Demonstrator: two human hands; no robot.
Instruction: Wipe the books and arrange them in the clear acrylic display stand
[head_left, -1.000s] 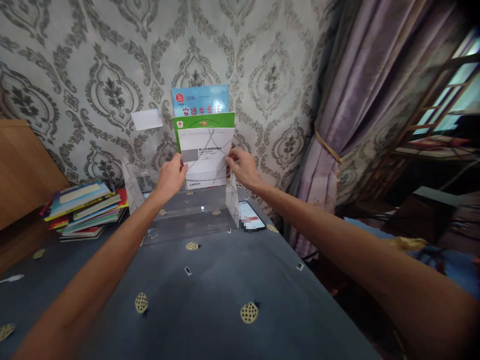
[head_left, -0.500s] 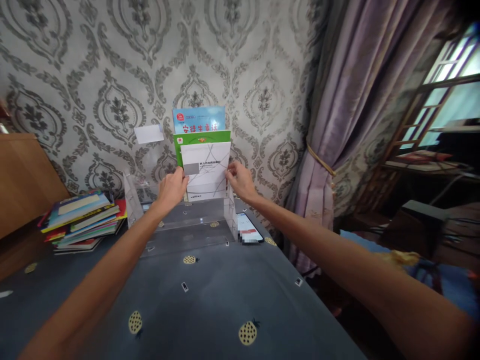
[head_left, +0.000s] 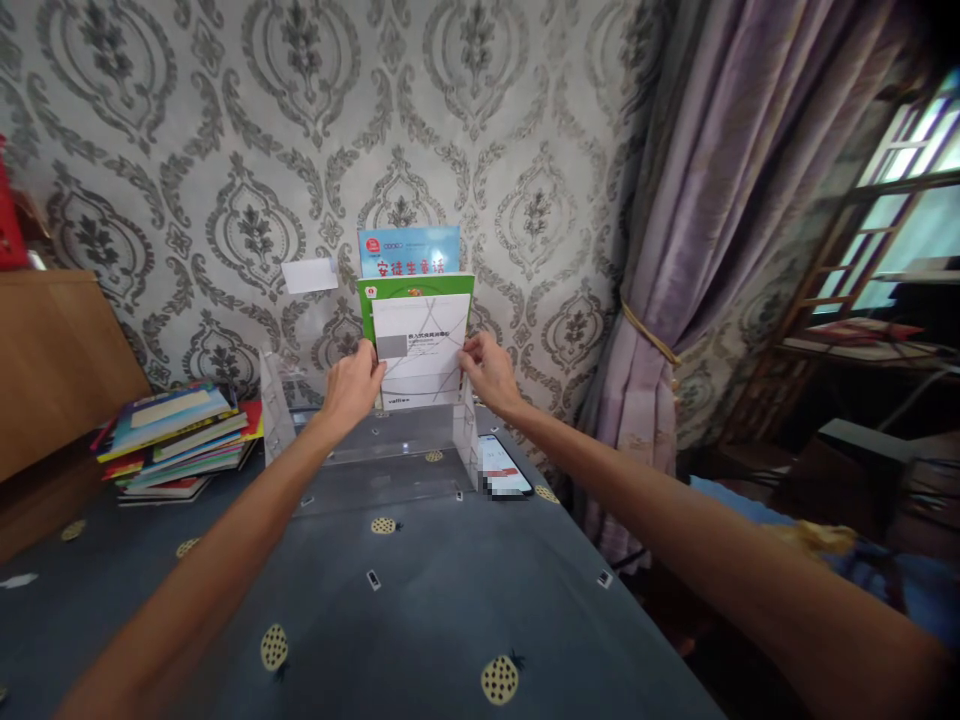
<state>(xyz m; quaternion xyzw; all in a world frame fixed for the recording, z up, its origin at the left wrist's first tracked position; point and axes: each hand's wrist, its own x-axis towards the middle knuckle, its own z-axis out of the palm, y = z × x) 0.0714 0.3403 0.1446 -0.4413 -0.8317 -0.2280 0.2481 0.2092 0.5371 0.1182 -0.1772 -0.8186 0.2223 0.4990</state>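
On the cloth-covered bench [head_left: 420, 630], a clear stand [head_left: 466, 447] has a pile of books [head_left: 176, 442] to its left and a phone [head_left: 502, 458] just beside it on the right. Over the stand's right half, a white booklet [head_left: 420, 372] is upright, cover facing near, long axis vertical, a green book [head_left: 439, 285] and blue book [head_left: 412, 247] behind it. The left hand [head_left: 354, 382] and right hand [head_left: 490, 373] pinch its side edges; I cannot tell whether their grip includes the others. All three look slightly smaller than one second ago, the hold unchanged.
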